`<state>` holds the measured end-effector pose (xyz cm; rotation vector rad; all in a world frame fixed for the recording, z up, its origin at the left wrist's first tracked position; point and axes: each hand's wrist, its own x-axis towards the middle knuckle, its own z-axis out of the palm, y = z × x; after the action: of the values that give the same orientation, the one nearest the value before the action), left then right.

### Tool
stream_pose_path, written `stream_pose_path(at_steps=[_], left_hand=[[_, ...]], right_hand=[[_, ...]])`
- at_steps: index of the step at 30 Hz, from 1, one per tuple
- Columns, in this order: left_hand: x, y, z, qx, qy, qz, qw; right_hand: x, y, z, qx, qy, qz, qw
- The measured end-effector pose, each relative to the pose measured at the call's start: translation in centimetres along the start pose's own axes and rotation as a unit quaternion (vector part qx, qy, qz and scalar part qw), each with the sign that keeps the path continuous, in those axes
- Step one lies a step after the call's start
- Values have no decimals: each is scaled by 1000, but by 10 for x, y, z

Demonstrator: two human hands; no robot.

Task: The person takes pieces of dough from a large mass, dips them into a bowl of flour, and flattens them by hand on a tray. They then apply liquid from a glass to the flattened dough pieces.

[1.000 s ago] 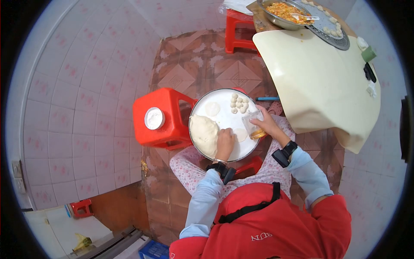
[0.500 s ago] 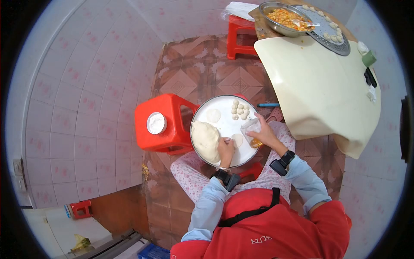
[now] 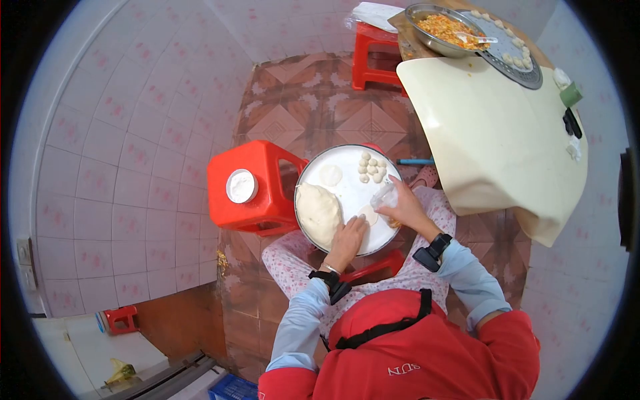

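A round white tray (image 3: 353, 190) rests in front of my lap. On its left side lies a large lump of dough (image 3: 317, 215). My left hand (image 3: 349, 241) is between that lump and a small flat dough round (image 3: 368, 215), fingers stretched out, palm down and holding nothing visible. Held in my right hand (image 3: 405, 207) is a clear glass (image 3: 384, 196), tilted at the tray's right side beside the flat round; something amber shows near its lower end. Several small dough balls (image 3: 371, 167) sit near the upper right rim, and another flat dough round (image 3: 331, 175) lies at upper left.
Left of the tray, a red stool (image 3: 260, 210) carries a bowl of white powder (image 3: 241, 186). At upper right stands a table with a cream cover (image 3: 493, 127), a metal bowl of chopped filling (image 3: 447, 30) and a perforated metal tray (image 3: 527, 77) with dough pieces. Another red stool (image 3: 361, 60) is behind.
My left hand has gone from curled fingers to stretched ones and turned palm down near the flat round. The glass in my right hand has tipped a little and moved slightly.
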<state>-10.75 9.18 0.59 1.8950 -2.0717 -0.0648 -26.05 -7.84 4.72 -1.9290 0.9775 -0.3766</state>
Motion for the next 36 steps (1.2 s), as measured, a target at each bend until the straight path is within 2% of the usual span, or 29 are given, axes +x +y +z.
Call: stream_pose_path(at_steps=[2,3,4,5,6,9,13,15,16,18,20,22,23,24,25,26,27,28,29,30,32,34,36], left_hand=[[-5,5,2,-16,-2,-23,1000],[-6,10,0,-33,-5,-47,998],[-8,15,-2,-33,-5,-47,998],[-9,21,-3,-64,-43,-84,993],[-9,24,-5,-94,-80,-122,985],[-18,24,-7,-98,-99,-104,985],[-26,23,-6,-98,-84,-100,987],[-24,22,-4,-90,-41,-78,992],[-24,21,-3,-91,-38,-78,992],[-25,19,-2,-108,-41,-85,990],[-27,21,-1,-96,-24,-83,992],[-29,22,-2,-85,-10,-83,993],[-29,23,-3,-92,1,-80,993],[-31,23,-4,-98,11,-76,992],[-33,23,-4,-99,10,-76,992],[-35,21,-4,-139,14,-112,984],[-35,19,-5,-178,17,-148,973],[-33,17,-13,-179,17,-147,973],[-32,16,-21,-194,56,-184,962],[-31,16,-29,-209,94,-222,948],[-29,13,-39,-224,115,-239,938],[-29,10,-47,-238,134,-253,928],[-30,9,-52,-245,147,-279,917]], right_hand=[[-3,-5,6,-104,-3,-49,993],[-5,-5,13,-104,-2,-48,993],[-7,-5,21,-119,-6,-86,989],[-9,-5,30,-133,-10,-123,983],[-11,-10,36,-134,-11,-123,983],[-21,-24,58,-302,10,-172,938],[-20,-32,60,-363,35,-214,906],[-3,-31,44,-288,-59,-92,951],[7,-22,39,-290,-58,-94,951],[29,5,35,-112,-56,-6,992],[38,4,23,-96,-75,11,993],[35,-21,1,-66,-66,98,991],[33,-18,-1,-67,-26,32,997],[28,-23,-4,-68,-27,33,997],[23,-35,-10,-113,-39,-31,992],[19,-42,-12,-157,-49,-95,982],[15,-41,-7,-157,-47,-94,982],[11,-37,1,-187,-80,-180,962],[7,-34,9,-215,-113,-265,933],[4,-33,15,-214,-115,-265,933],[0,-33,29,-316,-184,-339,867],[-6,-41,36,-347,-165,-349,855],[-8,-40,46,-344,-62,-332,876]])
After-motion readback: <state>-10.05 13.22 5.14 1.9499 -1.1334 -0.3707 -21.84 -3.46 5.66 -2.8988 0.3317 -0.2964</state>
